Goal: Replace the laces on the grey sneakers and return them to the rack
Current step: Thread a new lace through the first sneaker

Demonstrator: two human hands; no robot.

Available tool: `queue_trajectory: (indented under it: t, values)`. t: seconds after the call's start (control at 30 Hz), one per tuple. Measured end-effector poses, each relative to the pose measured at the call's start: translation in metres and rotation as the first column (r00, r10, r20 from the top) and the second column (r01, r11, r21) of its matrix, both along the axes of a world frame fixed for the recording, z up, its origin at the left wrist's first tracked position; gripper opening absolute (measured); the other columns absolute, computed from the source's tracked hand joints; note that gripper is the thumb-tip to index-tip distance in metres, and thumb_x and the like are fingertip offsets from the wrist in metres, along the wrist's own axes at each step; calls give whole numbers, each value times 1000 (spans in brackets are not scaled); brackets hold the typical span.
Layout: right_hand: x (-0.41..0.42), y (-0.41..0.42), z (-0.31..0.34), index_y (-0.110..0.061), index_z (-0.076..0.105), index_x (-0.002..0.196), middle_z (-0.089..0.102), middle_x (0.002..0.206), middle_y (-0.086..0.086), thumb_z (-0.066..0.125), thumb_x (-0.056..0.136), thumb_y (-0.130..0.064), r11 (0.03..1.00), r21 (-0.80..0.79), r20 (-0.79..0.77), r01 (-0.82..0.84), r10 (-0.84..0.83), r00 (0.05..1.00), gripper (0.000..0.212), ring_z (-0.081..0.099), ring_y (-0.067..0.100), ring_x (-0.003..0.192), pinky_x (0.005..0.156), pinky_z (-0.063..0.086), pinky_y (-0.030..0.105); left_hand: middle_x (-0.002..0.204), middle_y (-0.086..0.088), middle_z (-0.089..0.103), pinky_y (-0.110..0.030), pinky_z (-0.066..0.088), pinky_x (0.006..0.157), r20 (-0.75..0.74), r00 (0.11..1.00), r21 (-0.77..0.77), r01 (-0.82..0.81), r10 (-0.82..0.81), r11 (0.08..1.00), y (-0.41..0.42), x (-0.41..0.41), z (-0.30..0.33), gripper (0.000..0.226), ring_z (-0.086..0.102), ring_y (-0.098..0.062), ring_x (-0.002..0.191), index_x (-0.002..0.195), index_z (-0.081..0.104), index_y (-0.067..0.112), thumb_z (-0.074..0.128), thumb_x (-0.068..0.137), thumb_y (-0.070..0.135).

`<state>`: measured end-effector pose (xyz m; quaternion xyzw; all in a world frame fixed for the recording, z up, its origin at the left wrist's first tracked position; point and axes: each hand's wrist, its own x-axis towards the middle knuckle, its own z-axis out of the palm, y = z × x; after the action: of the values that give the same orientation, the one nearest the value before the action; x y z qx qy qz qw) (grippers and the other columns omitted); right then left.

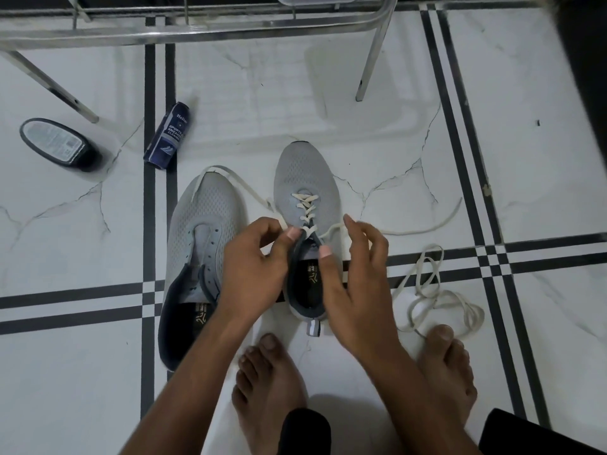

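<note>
White tiled floor (328, 93) carries everything. From left I note an unlaced grey sneaker (200, 244), my left hand (253, 270) pinching the half-laced sneaker's (307, 182) lace (307, 205), my right hand (354, 277) holding its collar, and a loose lace (437, 297).

You are in a home, squatting barefoot on a polished white marble-look floor (328, 93) crossed by paired black inlay lines. Along the far edge of the floor stands a chrome tube shoe rack (197, 34), its legs planted on the tiles. Near its left leg lie a dark shoe-polish bottle (59, 144) and a blue sneaker cleaner can (167, 134): household shoe-care things, beside grey sneakers (203, 224).
</note>
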<state>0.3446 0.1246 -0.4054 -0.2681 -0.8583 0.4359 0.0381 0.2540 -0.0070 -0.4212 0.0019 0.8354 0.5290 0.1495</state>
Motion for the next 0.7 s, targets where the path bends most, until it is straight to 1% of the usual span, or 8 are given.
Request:
queue_trajectory:
  t: [0.1, 0.17, 0.3, 0.37, 0.5, 0.6, 0.63, 0.7]
  values:
    - [-8, 18, -12, -27, 60, 147, 42, 159, -8, 52, 113, -30, 992, 8, -86, -123, 124, 989, 35, 50, 14, 143, 102, 57, 45, 71, 4, 70, -27, 52, 65, -10, 1000, -29, 23, -23, 999, -4, -5, -2, 26, 67, -14, 68, 78, 68, 20, 76, 100, 32]
    - [-15, 27, -20, -23, 73, 128, 61, 140, -6, 58, 110, -27, 982, 66, -72, -177, 182, 981, 24, 59, 13, 129, 99, 56, 45, 67, 0, 67, -36, 52, 59, -45, 998, -51, 35, -37, 998, -7, -6, -7, 27, 63, -21, 61, 78, 65, 20, 74, 101, 31]
    - [-26, 31, -28, -19, 70, 94, 68, 98, -9, 67, 101, -16, 978, 152, -74, -144, 156, 985, 8, 64, 10, 91, 81, 54, 35, 66, 9, 63, -22, 38, 53, -187, 982, -199, -42, 5, 979, 1, 2, -12, 27, 52, -6, 51, 82, 55, 19, 68, 105, 21]
    - [-27, 26, -29, -20, 67, 90, 68, 91, -11, 64, 97, -14, 975, 205, -57, -83, 96, 994, 11, 61, 9, 82, 74, 47, 28, 76, 10, 70, -11, 36, 54, -179, 982, -182, -96, 63, 979, 3, 7, -15, 22, 56, 1, 56, 85, 59, 17, 64, 106, 15]
    - [-26, 21, -31, -19, 71, 92, 69, 85, -12, 63, 100, -15, 987, 156, 59, 31, -41, 997, 12, 63, 15, 82, 69, 34, 26, 86, 14, 76, -12, 46, 64, -86, 981, -104, -182, 173, 978, 7, 10, -17, 22, 68, 6, 78, 87, 63, 14, 58, 108, 14]
    - [-27, 29, -29, -22, 71, 98, 73, 94, -11, 60, 107, -28, 994, 106, 142, 1, -16, 990, 15, 69, 16, 89, 74, 44, 33, 86, 11, 78, -28, 58, 72, 27, 983, -3, -181, 181, 983, 8, 10, -11, 23, 73, -4, 79, 88, 66, 17, 61, 109, 25]
    - [-27, 33, -26, -25, 69, 99, 74, 97, -12, 59, 108, -32, 996, 78, 141, -34, 23, 990, 15, 70, 12, 91, 78, 50, 35, 84, 8, 77, -36, 60, 71, 50, 984, -10, -171, 172, 985, 4, 8, -6, 23, 73, -10, 74, 90, 67, 18, 64, 107, 33]
    - [-24, 41, -19, -28, 68, 103, 72, 102, -15, 61, 107, -37, 992, 13, 104, -124, 122, 987, 12, 69, 6, 95, 84, 58, 40, 88, 8, 75, -39, 60, 69, 17, 990, -107, -139, 142, 984, -9, 6, 6, 25, 71, -9, 70, 99, 66, 22, 68, 103, 47]
